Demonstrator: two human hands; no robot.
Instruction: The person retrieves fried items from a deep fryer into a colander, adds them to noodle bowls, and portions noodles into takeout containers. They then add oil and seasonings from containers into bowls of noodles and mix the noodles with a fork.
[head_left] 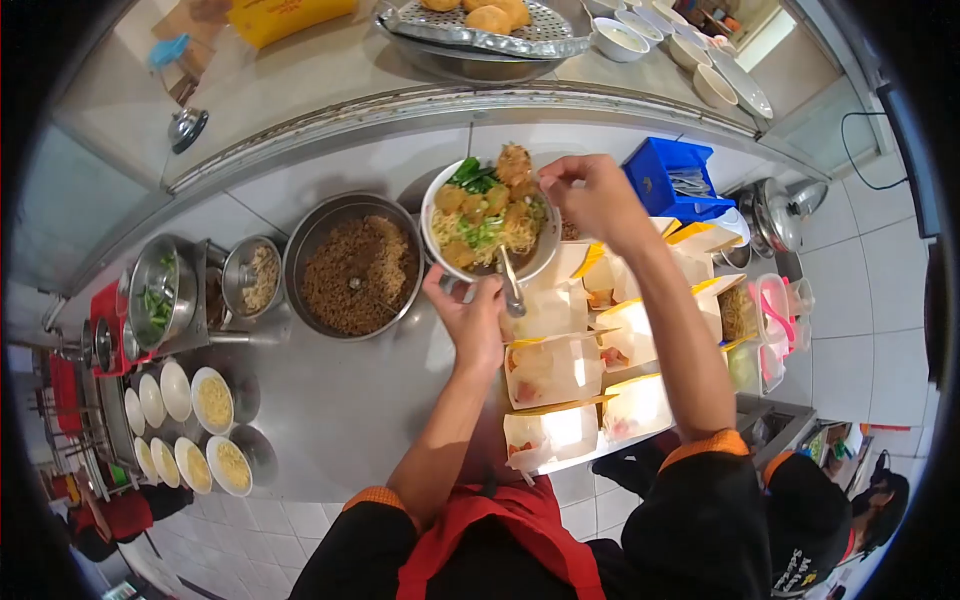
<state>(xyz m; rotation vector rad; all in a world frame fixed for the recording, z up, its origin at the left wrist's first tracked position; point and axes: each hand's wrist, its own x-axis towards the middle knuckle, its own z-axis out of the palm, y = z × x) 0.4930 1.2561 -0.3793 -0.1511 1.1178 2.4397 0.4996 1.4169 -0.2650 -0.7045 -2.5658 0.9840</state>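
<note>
Red apron point(505, 525) fronts the counter point(320, 430); toward its back edge, left hand point(474, 325) grips bowl point(549, 243) (probably heavy; cup its base); right hand point(597, 197): hold unclear.

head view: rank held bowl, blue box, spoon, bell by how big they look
Largest to smallest:
1. Held bowl
2. Blue box
3. Spoon and bell: too alike to rank

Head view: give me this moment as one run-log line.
left hand: holding bowl, near side | right hand: by bowl's right rim | bowl: noodles, greens, spoon
</note>
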